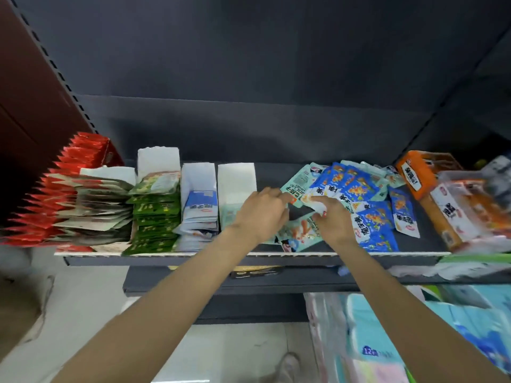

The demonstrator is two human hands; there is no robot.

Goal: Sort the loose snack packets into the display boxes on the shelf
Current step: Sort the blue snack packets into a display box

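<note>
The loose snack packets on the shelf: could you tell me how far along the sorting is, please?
Done: the display boxes at the left hold rows of red, green and pale blue packets. In hand: the left hand and right hand pick at mint packets beside the nearly empty white box. Left: the loose pile of blue packets on the shelf.

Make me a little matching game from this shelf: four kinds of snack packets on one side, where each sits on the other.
Things:
1. red packets
2. green packets
3. blue packets
4. orange box

Places:
A. loose pile right of the hands
B. far left end of the shelf
C. far right, behind the pile
D. display box second from the white boxes' left

Pairs: 1-B, 2-D, 3-A, 4-C
</note>
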